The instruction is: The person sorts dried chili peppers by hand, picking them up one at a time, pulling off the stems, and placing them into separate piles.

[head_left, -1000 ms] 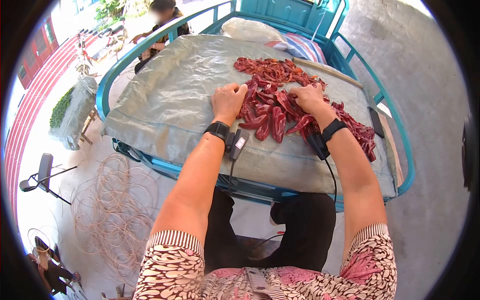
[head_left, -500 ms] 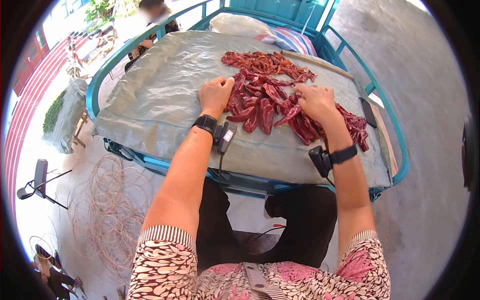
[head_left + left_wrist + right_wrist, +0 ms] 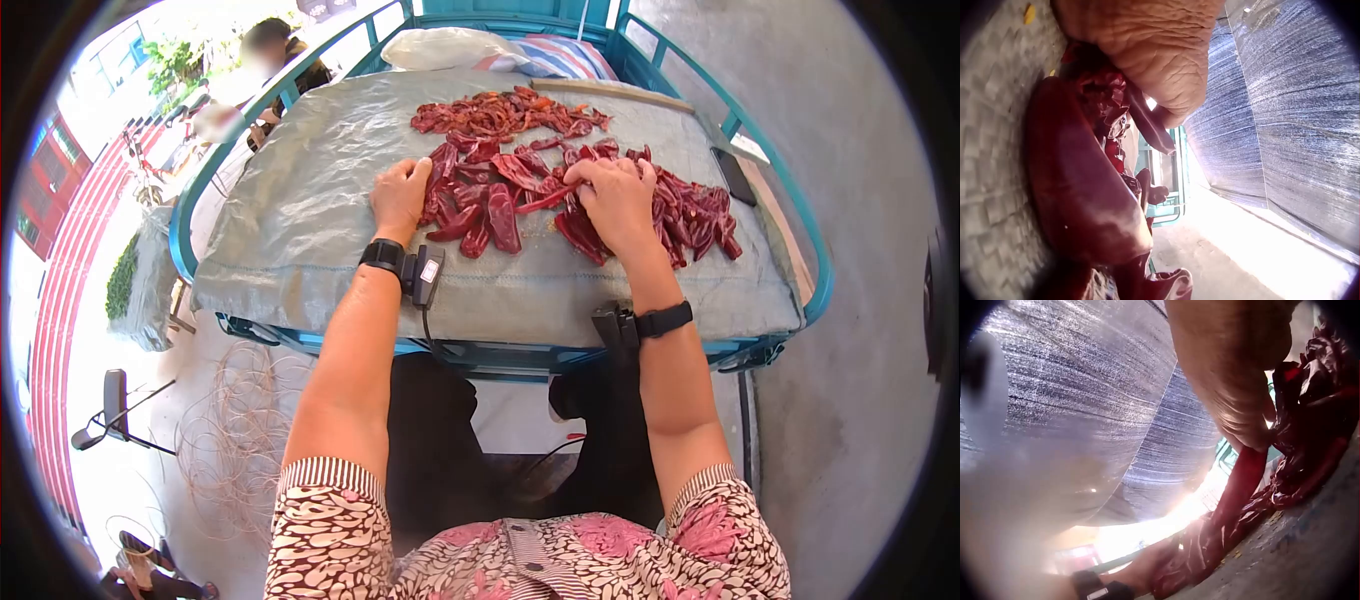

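My right hand (image 3: 615, 200) is over the right part of a heap of dried red chili peppers (image 3: 690, 210). Between its thumb and fingers it pinches one long red chili pepper (image 3: 1246, 472), which points left across the gap toward the other heap. At the left edge of that left heap (image 3: 475, 190), my left hand (image 3: 400, 195) rests with bent fingers, its thumb against the peppers. The left wrist view has a big glossy pepper (image 3: 1085, 181) below the hand (image 3: 1154, 56); its fingertips are hidden, so I cannot tell whether they grip one.
A grey-green woven tarp (image 3: 330, 150) covers the blue cart bed, edged by blue rails (image 3: 750, 125). Behind lie shredded-looking red peppers (image 3: 490, 112), a wooden strip (image 3: 610, 92) and a white sack (image 3: 450, 48). A phone (image 3: 734, 176) lies at right. A person (image 3: 285, 65) sits beyond the left rail.
My right hand has shifted among the peppers and now pinches a long one pointing left. The gap between the two heaps is wider. My left hand stays at the heap's left edge.
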